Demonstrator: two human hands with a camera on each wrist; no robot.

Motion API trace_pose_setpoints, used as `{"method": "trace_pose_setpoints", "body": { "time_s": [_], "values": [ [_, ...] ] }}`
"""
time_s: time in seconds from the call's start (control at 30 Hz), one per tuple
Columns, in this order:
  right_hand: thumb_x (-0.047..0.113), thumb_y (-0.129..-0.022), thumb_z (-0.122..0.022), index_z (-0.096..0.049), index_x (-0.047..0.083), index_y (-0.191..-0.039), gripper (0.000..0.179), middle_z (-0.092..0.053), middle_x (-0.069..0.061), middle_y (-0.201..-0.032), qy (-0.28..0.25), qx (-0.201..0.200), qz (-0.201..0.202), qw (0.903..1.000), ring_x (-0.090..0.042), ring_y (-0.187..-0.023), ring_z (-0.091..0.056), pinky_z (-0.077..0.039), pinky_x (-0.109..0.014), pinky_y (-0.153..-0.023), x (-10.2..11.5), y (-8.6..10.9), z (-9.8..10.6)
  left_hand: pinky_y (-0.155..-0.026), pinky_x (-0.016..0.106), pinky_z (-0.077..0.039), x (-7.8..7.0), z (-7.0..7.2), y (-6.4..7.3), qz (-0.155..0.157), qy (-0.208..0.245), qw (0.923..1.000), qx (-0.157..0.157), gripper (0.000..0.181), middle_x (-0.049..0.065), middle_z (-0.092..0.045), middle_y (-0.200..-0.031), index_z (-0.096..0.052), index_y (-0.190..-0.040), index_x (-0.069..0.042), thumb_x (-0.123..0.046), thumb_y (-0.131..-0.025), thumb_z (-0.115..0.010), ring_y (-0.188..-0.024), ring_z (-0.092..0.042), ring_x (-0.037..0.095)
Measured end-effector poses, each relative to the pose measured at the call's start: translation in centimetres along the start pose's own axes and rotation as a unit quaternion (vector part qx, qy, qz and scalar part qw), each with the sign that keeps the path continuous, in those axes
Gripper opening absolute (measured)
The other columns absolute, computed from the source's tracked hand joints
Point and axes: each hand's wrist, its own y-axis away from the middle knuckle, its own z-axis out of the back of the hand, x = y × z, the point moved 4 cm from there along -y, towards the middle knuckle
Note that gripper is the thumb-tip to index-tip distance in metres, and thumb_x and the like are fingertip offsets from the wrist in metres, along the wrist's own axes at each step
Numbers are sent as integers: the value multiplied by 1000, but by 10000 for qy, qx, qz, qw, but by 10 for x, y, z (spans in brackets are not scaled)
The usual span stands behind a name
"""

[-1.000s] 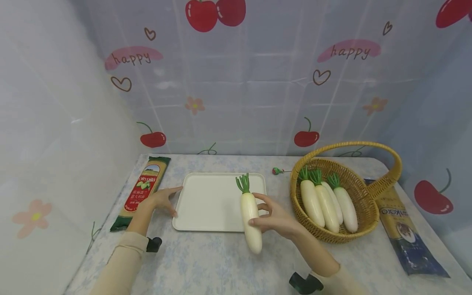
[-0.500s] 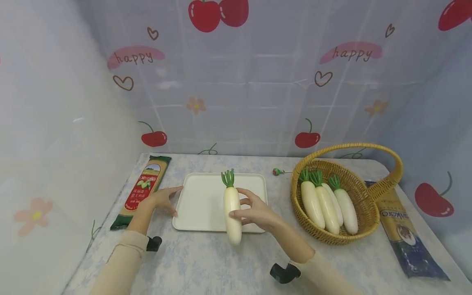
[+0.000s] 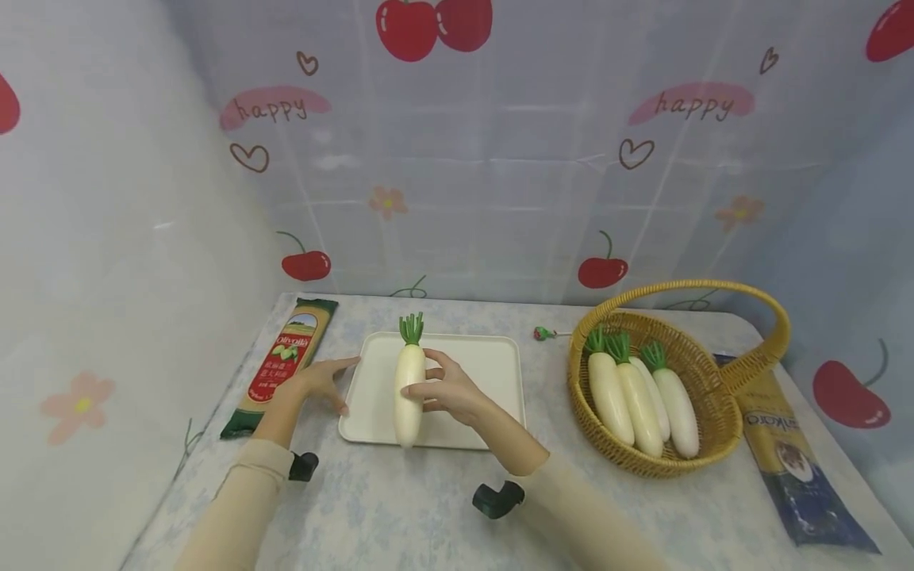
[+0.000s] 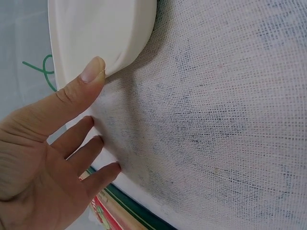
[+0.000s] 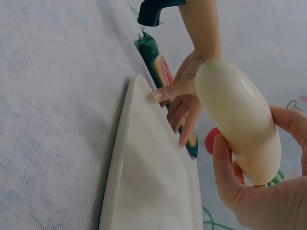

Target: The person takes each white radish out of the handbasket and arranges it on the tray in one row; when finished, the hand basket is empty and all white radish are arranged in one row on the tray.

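My right hand [image 3: 453, 390] grips a white radish [image 3: 409, 388] with green stem stubs, held above the left half of a white tray [image 3: 471, 381]. In the right wrist view the radish [image 5: 237, 115] hangs clear of the tray [image 5: 153, 177], its root end toward the camera. My left hand [image 3: 317, 385] touches the tray's left edge, fingers spread. Its thumb lies at the tray's corner in the left wrist view, where the hand [image 4: 57, 153] holds nothing. Several more radishes [image 3: 639, 400] lie in a wicker basket [image 3: 714, 396] at the right.
An Olivoilà pasta packet [image 3: 282, 365] lies left of the tray, close to my left hand. Beyond the basket, at the right, is a gold and blue packet [image 3: 793, 460]. A wrapped lollipop [image 3: 546, 334] lies behind, between tray and basket. A printed curtain [image 3: 500, 182] borders the table.
My right hand has carried the radish leftward, from the tray's right edge to over its left half. My left hand stays at the tray's left edge. The view has shifted slightly.
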Motion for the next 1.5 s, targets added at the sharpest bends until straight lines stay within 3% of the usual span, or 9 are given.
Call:
{"method": "trace_pose_setpoints", "body": {
  "time_s": [0.33,0.8,1.07,1.2,1.4,1.5],
  "values": [
    [7,-76,-73,-28,7,-146,83,-56,-19,-112,-28,-263,-121,9996,-26,-89,-64,-57,-39,-74,-8,-38,-19,-106,57,-30,-3,1,1,-262,11,9997,-28,108,32,-32,-143,-29,-147,-2,-18,-59,-90,-133,-28,47],
    [5,-74,-74,-25,2,-145,87,-53,-23,-116,111,-633,-230,9977,-31,-96,-62,-56,-41,-79,-26,-65,-36,-107,55,-30,-1,0,0,-240,151,9996,12,109,33,-30,-144,-27,-147,-2,-17,-59,-90,-134,-28,46],
    [15,-69,-80,-29,4,-143,91,-52,-21,-124,1351,-1038,-231,9851,-28,-99,-59,-55,-35,-74,-35,-73,-38,-106,56,-31,-2,0,0,-440,-86,9990,-66,105,32,-32,-143,-30,-146,-1,-18,-60,-89,-133,-30,46],
    [17,-67,-80,-30,3,-142,91,-54,-20,-119,1681,-1149,-225,9788,-26,-95,-58,-55,-34,-73,-33,-73,-40,-106,56,-31,-2,1,0,-447,-113,9989,-105,106,32,-33,-143,-31,-146,-2,-18,-59,-89,-132,-30,46],
    [23,-69,-78,-31,2,-140,88,-57,-17,-107,2583,-1204,-282,9581,-25,-88,-57,-53,-34,-73,-30,-72,-45,-106,57,-30,-1,0,0,-389,-91,9991,-111,107,32,-32,-144,-31,-146,-2,-18,-59,-90,-133,-29,47],
    [25,-71,-78,-28,1,-142,90,-56,-19,-109,2873,-1095,-305,9511,-26,-90,-56,-53,-35,-74,-30,-73,-47,-106,57,-30,-1,0,0,-360,-67,9993,-103,107,32,-32,-144,-30,-146,-2,-18,-59,-90,-133,-29,47]
  ]
}}
